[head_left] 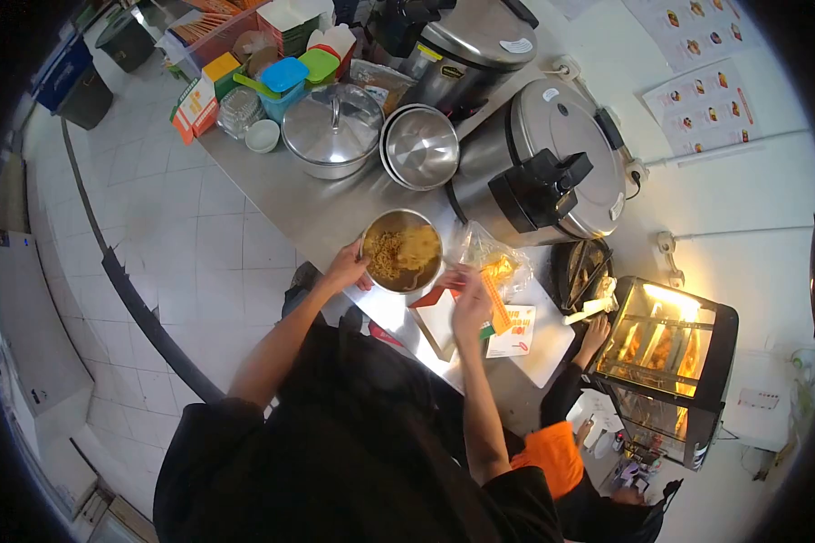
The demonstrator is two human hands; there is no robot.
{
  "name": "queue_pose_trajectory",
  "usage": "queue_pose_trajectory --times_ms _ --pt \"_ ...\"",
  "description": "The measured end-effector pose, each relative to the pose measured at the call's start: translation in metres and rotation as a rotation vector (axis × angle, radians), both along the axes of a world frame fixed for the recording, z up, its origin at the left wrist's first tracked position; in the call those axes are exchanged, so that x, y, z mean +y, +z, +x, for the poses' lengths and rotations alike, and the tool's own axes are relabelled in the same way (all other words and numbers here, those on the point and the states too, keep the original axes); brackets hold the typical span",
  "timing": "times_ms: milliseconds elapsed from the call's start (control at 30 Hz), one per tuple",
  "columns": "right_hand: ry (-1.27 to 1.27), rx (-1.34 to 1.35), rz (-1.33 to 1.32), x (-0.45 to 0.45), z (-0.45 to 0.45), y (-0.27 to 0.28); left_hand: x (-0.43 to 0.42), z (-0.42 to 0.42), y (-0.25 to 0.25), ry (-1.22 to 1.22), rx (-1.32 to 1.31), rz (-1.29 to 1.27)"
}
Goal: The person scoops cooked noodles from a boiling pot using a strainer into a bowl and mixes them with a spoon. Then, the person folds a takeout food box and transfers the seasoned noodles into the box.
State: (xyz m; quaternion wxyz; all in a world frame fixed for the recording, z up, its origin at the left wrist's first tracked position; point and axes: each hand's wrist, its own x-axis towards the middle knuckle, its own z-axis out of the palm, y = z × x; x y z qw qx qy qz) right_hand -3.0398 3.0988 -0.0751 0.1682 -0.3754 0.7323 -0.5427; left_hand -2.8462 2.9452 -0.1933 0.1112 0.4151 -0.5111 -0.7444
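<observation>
My left hand [346, 268] is closed on the left rim of a steel bowl [402, 288], with the thumb at the edge. Inside the bowl is brown, crumbly food [397, 253] that looks like noodles or mince; part of it is blurred. Over the counter to the right, my right hand [471, 309] is smeared by motion, so I cannot make out its fingers or any hold. Close beside it are an orange patterned strip [495, 304], a clear plastic bag [482, 244] with something yellow in it, and an opened card box [436, 324].
Large steel cookers [561, 136], nested bowls [423, 149] and a lidded pot [333, 127] line the counter's back. A white board [545, 348] lies to the right, near a lit food warmer [656, 339]. A co-worker's hand [595, 337] is beside the warmer.
</observation>
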Motion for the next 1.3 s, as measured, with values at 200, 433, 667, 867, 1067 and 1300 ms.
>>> queue_pose_trajectory --times_ms 200,433,667,867,1067,1300 --pt "-0.113 -0.418 0.114 0.001 0.012 -0.083 -0.001 -0.004 -0.010 -0.021 -0.001 -0.053" --pt "-0.107 -0.035 0.122 -0.008 0.031 -0.090 0.007 -0.011 0.009 -0.008 -0.008 -0.205" --pt "-0.301 -0.938 -0.042 -0.017 0.025 -0.122 0.009 -0.012 -0.015 -0.056 -0.045 -0.406" --pt "-0.257 -0.688 -0.105 -0.001 0.009 -0.046 0.006 0.000 0.018 0.010 0.007 -0.136" --pt "-0.295 -0.674 -0.163 0.008 -0.008 0.025 0.009 -0.007 0.037 -0.001 0.041 -0.084" --pt "-0.363 -0.610 -0.241 0.032 -0.022 0.113 0.011 -0.014 0.068 -0.069 0.073 -0.109"
